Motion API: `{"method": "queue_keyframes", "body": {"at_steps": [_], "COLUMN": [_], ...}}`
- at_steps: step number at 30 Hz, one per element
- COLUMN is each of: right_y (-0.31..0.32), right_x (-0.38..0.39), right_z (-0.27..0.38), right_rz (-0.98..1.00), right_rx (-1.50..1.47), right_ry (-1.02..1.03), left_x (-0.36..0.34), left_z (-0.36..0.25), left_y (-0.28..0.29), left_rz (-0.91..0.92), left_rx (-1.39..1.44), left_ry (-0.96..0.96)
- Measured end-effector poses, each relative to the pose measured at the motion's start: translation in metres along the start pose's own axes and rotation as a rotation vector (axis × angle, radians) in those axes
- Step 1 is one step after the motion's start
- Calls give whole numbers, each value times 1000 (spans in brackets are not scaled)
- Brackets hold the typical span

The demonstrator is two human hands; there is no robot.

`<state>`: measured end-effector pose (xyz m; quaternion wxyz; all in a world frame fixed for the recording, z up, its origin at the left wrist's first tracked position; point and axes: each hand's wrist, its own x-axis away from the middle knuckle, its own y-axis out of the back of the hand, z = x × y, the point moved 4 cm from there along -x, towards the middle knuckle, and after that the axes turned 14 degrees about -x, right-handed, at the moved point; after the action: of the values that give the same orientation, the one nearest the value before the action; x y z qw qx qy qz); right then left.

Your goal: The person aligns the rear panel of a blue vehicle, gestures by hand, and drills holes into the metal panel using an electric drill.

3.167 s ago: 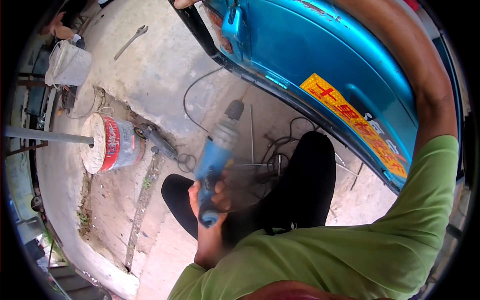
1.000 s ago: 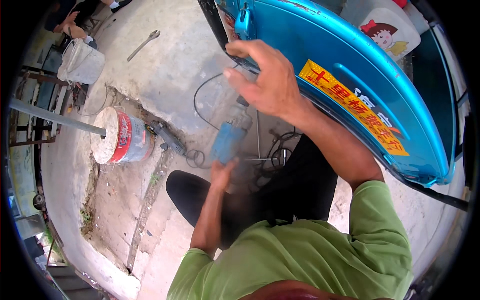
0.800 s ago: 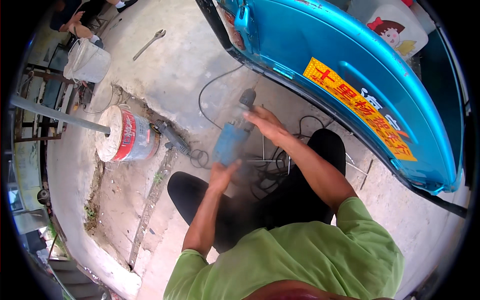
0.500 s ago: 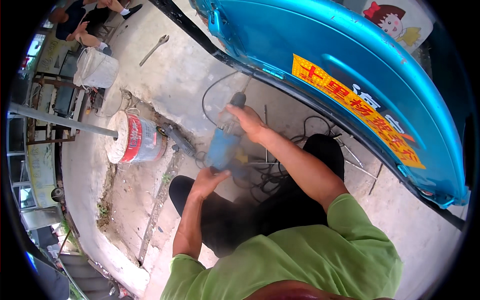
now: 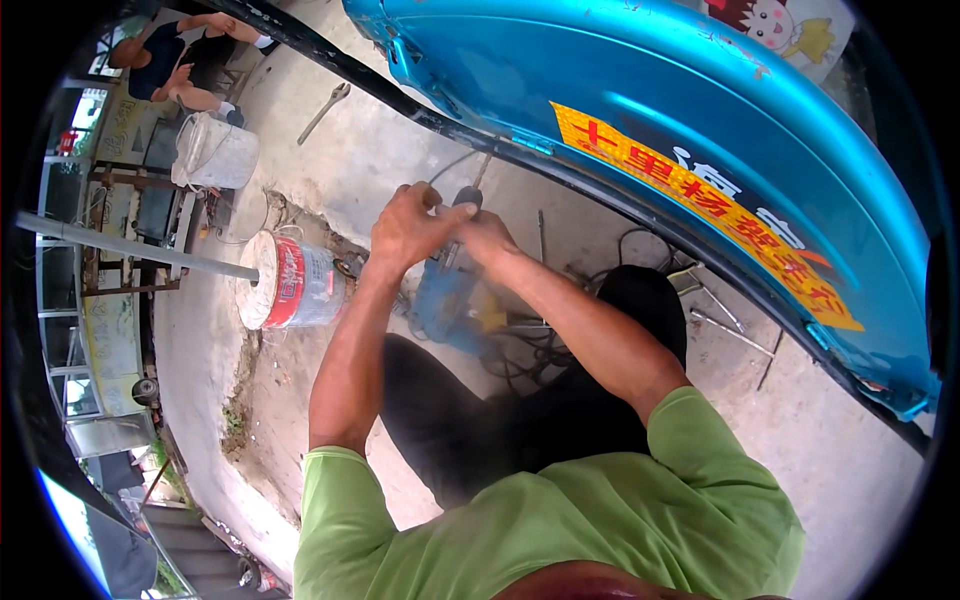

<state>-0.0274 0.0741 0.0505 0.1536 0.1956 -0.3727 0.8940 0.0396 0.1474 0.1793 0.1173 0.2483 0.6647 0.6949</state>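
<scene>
A blue hammer drill (image 5: pixel 440 308) with a black chuck (image 5: pixel 467 196) lies between my knees, its body blurred. A thin bit (image 5: pixel 483 172) points away from the chuck toward the blue vehicle panel. My right hand (image 5: pixel 484 236) is closed round the front of the drill, just behind the chuck. Beside it on the left, my left hand (image 5: pixel 405 228) has its fingers curled and its thumb reaching across to the chuck and the right hand. Whatever the left fingers may hold is hidden.
A blue vehicle panel (image 5: pixel 640 90) with a black edge bar spans the upper right. Left stand a paint bucket with a pole (image 5: pixel 290 285) and a white bucket (image 5: pixel 215 152). A wrench (image 5: pixel 325 112), black cable (image 5: pixel 535 365) and metal rods (image 5: pixel 730 330) lie about. Another person (image 5: pixel 165 60) sits far left.
My left hand has left the rear of the hammer drill and moved forward to the chuck beside my right hand. The right hand stays on the drill's front. The view has shifted slightly.
</scene>
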Motion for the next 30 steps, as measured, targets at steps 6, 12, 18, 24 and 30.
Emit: {"method": "queue_keyframes", "body": {"at_steps": [6, 12, 18, 24, 30], "right_y": [6, -1, 9, -1, 0], "right_x": [-6, -6, -11, -1, -14], "right_z": [-2, 0, -4, 14, 7], "right_rz": [0, 103, 94, 66, 34], "right_rx": [-64, -98, -68, -89, -144], "right_ry": [82, 43, 41, 6, -62], "left_x": [-51, -80, -62, -47, -59], "left_z": [-30, 18, -14, -66, -62], "left_y": [-15, -51, -27, 17, 7], "left_rz": [258, 580, 418, 258, 425], "left_rx": [-114, 422, 135, -642, -629], "left_ry": [-163, -222, -210, -150, -87]}}
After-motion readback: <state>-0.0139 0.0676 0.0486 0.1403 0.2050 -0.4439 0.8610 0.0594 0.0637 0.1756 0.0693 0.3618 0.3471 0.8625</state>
